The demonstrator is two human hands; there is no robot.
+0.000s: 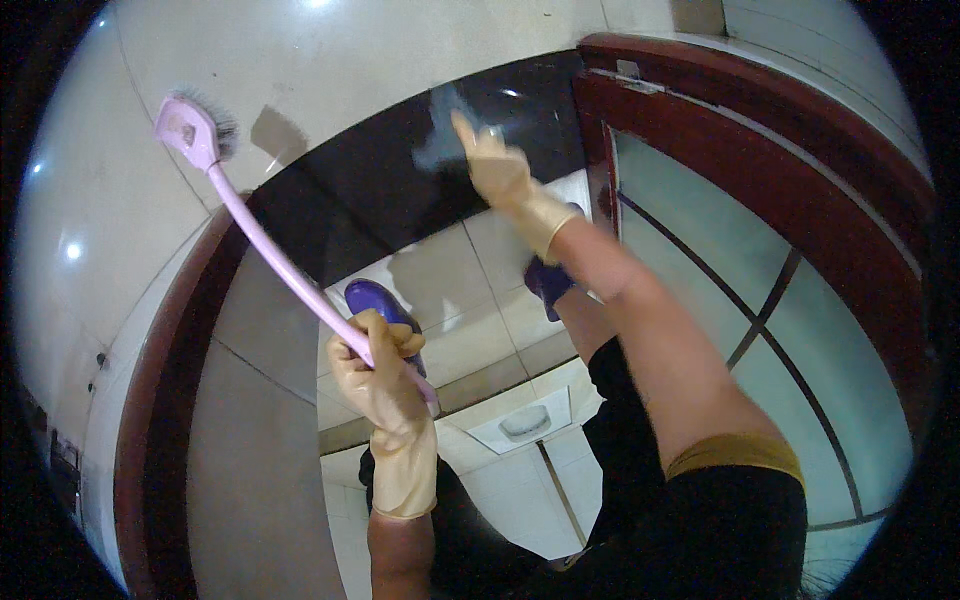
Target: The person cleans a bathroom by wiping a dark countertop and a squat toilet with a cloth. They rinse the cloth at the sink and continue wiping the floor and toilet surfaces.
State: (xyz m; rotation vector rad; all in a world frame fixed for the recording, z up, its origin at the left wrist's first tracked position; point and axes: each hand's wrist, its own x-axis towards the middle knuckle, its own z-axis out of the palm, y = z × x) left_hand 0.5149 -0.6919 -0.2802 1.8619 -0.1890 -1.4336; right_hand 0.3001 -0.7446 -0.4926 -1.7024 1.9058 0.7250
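Note:
My left hand (382,375), in a cream rubber glove, grips a pink long-handled scrub brush (277,259) near the handle's lower end. The brush head (187,131) points up and left, its bristles turned to the right. My right hand (499,165) wears a matching glove and is slightly blurred. Its index finger extends over the glossy black doorway threshold (337,187) while the other fingers curl, and I see nothing held in it. Around that fingertip lies a pale bluish patch (442,131); whether it is liquid, film or a reflection I cannot tell.
A dark red door (750,142) with frosted glass panes (697,225) stands at the right. The wooden door frame (161,375) runs along the left. Purple footwear (371,296) is on the tiled floor (450,277). A white squat toilet (525,424) lies behind my feet.

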